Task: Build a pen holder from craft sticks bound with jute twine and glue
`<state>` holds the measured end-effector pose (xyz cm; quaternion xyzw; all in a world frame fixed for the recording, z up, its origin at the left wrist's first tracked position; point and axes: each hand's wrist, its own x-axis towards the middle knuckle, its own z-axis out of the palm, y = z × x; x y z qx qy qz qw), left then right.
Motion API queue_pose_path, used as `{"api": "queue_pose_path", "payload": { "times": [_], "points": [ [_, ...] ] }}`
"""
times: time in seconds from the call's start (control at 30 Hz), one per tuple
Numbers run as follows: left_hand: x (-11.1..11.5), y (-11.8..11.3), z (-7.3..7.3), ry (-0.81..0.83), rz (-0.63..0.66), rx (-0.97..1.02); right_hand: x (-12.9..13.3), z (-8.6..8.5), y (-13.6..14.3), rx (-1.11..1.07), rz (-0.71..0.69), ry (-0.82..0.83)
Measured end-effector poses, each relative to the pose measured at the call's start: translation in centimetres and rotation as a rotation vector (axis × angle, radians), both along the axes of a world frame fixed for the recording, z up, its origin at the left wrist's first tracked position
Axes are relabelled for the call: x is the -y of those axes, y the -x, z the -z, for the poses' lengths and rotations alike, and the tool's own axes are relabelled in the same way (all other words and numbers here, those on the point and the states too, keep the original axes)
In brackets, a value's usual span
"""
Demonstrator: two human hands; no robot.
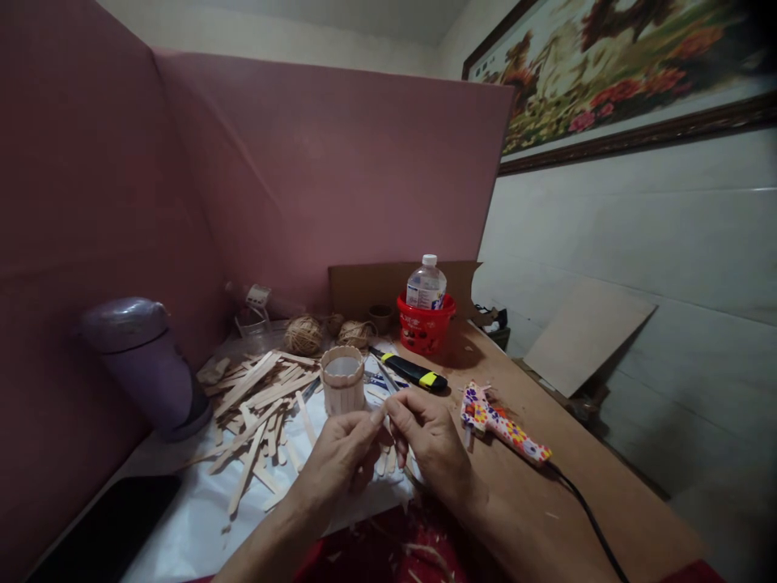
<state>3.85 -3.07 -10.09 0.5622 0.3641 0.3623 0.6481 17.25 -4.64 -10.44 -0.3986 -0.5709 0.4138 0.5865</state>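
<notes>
My left hand (349, 449) and my right hand (434, 445) meet at the fingertips above the near part of the table. Both are closed in a pinch; whatever lies between the fingertips is too small to make out. A slim pointed metal blade (387, 377) shows just beyond my right fingers, and I cannot tell whether that hand holds it. Below the right palm a thin brownish curved strip (414, 479) is partly hidden. Close behind my left hand stands a small round cup (341, 387) sided with wooden sticks, with a braided band round its rim.
Loose craft sticks (261, 405) cover the white sheet at left, near a purple tumbler (146, 364) and a black phone (103, 526). Twine balls (303, 335), a red bucket (418, 334) with a bottle (426, 285), a utility knife (413, 372) and a corded glue gun (507, 429) lie beyond.
</notes>
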Motion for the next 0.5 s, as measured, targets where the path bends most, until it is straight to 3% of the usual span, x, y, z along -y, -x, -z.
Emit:
{"api": "queue_pose_path", "payload": {
  "times": [0.5],
  "points": [
    [0.34,-0.44,-0.52,0.074,-0.100,-0.007,0.02,-0.09,0.13,-0.192,-0.122,0.035]
  ]
}}
